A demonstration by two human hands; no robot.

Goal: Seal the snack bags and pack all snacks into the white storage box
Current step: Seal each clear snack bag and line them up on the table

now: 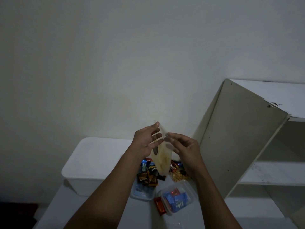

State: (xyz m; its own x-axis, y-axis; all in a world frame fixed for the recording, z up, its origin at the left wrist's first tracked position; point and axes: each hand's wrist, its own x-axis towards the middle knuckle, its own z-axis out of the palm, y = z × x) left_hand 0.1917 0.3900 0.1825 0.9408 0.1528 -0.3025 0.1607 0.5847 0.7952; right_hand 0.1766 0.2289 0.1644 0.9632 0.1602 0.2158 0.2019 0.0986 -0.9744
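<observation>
Left hand [146, 142], fingers straight, backs a clear snack bag [162, 162]; right hand [184, 149] seemingly pinches its top edge

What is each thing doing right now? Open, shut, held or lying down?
clear bag: held up between both hands; sealed or not, cannot tell.
left hand: straight fingers against the bag.
right hand: curled fingers pinching the bag.
white storage box: on the table; lid unclear.
near clear tub: open, blue packets inside.
far clear tub: open too.
red packet: lying on the table.
</observation>
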